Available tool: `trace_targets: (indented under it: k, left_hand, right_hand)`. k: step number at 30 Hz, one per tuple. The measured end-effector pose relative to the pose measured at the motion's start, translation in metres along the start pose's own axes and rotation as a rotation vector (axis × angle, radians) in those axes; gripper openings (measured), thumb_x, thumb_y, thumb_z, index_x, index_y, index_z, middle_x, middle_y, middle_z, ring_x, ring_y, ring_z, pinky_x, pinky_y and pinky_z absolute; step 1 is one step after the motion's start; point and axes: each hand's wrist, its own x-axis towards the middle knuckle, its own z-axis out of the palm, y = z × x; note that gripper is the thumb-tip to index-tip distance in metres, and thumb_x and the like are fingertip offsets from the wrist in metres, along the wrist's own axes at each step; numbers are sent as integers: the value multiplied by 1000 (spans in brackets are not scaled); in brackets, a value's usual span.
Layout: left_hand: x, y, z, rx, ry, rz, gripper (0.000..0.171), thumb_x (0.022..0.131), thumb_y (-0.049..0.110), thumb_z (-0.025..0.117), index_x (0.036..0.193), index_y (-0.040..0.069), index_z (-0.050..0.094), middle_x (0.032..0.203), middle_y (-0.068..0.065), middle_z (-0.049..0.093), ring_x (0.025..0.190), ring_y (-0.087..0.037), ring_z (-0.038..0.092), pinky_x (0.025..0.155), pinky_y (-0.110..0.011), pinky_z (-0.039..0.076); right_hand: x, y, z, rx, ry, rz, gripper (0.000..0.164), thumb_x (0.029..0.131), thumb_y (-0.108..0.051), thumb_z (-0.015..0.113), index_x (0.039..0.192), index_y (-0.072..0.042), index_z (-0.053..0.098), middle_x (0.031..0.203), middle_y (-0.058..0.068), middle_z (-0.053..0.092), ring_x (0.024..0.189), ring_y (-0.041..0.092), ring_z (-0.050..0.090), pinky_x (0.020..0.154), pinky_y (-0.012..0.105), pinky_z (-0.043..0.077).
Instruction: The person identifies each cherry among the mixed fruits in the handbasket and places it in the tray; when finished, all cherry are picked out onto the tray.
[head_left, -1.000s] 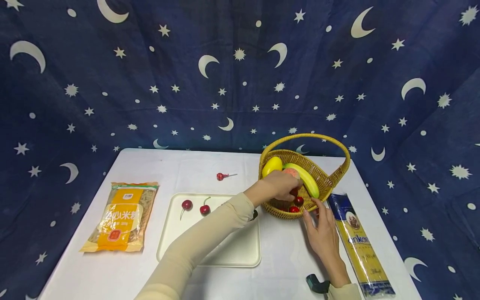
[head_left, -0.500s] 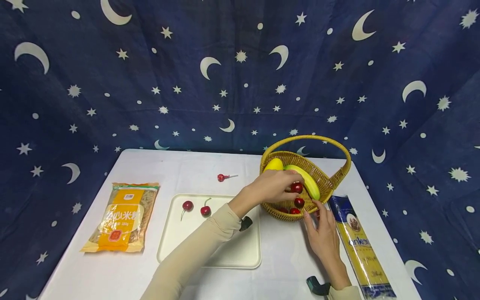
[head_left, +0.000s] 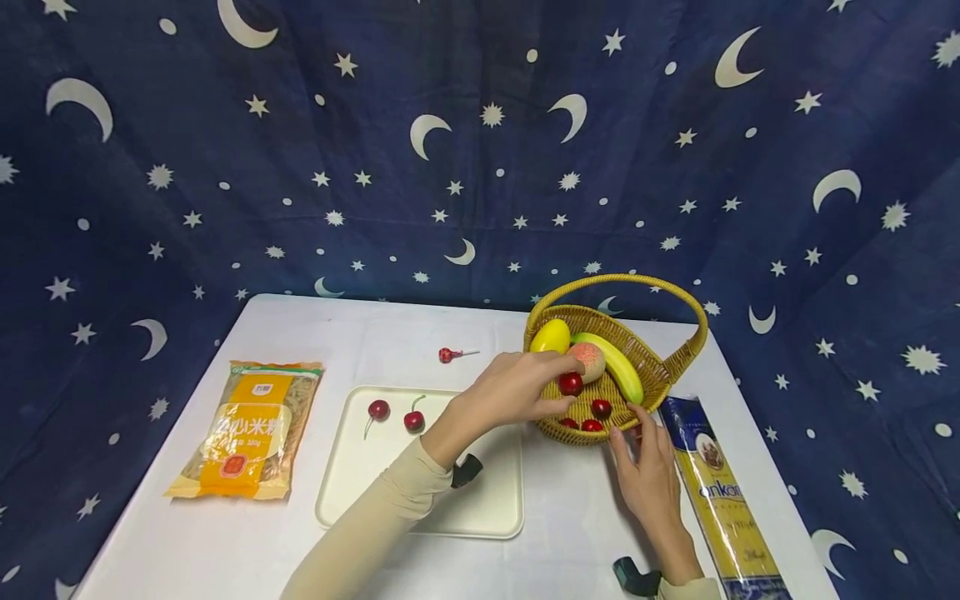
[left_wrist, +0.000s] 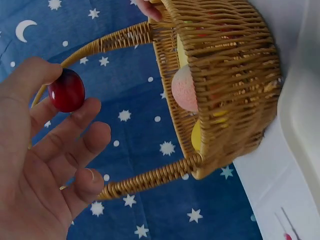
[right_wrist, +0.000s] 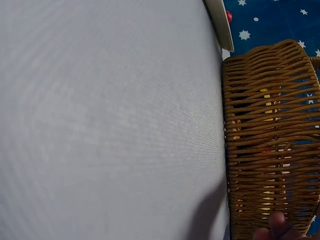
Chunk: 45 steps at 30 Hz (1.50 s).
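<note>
My left hand point(head_left: 506, 392) pinches a dark red cherry point(left_wrist: 67, 91) between thumb and fingertips, just above the near left rim of the wicker basket point(head_left: 558, 431). My right hand point(head_left: 649, 475) grips that basket's near right rim. Inside the basket are a banana point(head_left: 618, 367), a peach point(head_left: 588, 360), a yellow mango-like fruit point(head_left: 551, 336) and several cherries, one of them a loose cherry point(head_left: 602, 408). To the left, a cream tray point(head_left: 457, 521) bears two stemmed cherries, a left cherry point(head_left: 378, 409) and a right cherry point(head_left: 414, 421).
A red lollipop point(head_left: 447, 355) lies behind the tray. An orange bag of rice noodles point(head_left: 243, 433) is on the table's left side. Right of the basket lies a long blue-and-yellow pasta packet point(head_left: 723, 500). The basket's tall handle point(head_left: 622, 279) arches over its back.
My left hand has drawn up and leftward out of the basket with a cherry, uncovering the peach. The right hand stays at the basket's rim.
</note>
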Motion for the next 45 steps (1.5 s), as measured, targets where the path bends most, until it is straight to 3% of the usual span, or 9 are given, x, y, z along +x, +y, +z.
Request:
trace_targets:
  k: [6, 11, 16, 24, 30, 37, 45]
  left_hand:
    - [-23, -6, -3, -32, 45, -35, 37, 98, 40, 71, 132, 26, 68, 108, 7, 76, 71, -9, 57, 55, -21, 41]
    - [-42, -15, -5, -22, 88, -46, 35, 96, 38, 71, 129, 27, 67, 104, 10, 74, 67, -8, 54, 55, -20, 39]
    - [-61, -27, -8, -14, 137, -69, 37, 95, 36, 73, 131, 28, 66, 105, 12, 75, 70, -7, 58, 59, -20, 44]
    - [-92, -47, -5, -41, 172, -179, 34, 94, 34, 73, 128, 30, 66, 111, 13, 76, 86, -7, 70, 66, -28, 53]
    - [-112, -59, 2, -58, 180, -248, 34, 93, 33, 74, 126, 29, 67, 111, 12, 77, 86, -13, 72, 65, -27, 50]
    - [-127, -69, 16, -41, 214, -259, 33, 89, 31, 77, 121, 26, 70, 104, 10, 77, 69, -8, 57, 56, -21, 40]
    - [-137, -77, 32, -19, 160, -290, 37, 91, 34, 77, 126, 27, 70, 108, 8, 78, 69, -9, 56, 54, -21, 38]
  right_hand:
    - [-1, -2, -1, 3, -8, 9, 56, 108, -36, 60, 158, -17, 45, 122, 20, 58, 107, 33, 52, 75, 40, 39]
    - [-2, -1, 1, 7, -3, 5, 55, 108, -36, 60, 158, -17, 45, 121, 19, 58, 106, 33, 53, 77, 42, 39]
    - [-1, 0, 2, 9, -3, 1, 55, 108, -35, 60, 158, -17, 45, 119, 18, 58, 105, 33, 53, 77, 41, 39]
    - [0, 0, 3, 9, 6, -11, 53, 108, -33, 61, 157, -17, 47, 117, 18, 59, 100, 31, 53, 75, 39, 37]
    - [-1, -3, 2, 18, 2, -10, 53, 108, -30, 60, 157, -16, 45, 119, 19, 58, 105, 33, 52, 79, 44, 39]
    - [0, -2, 2, 23, 25, -32, 52, 108, -28, 60, 156, -13, 46, 114, 18, 58, 98, 29, 50, 77, 41, 37]
    - [1, 2, 4, 32, 23, -40, 52, 108, -28, 61, 156, -14, 47, 112, 17, 58, 99, 29, 50, 77, 42, 37]
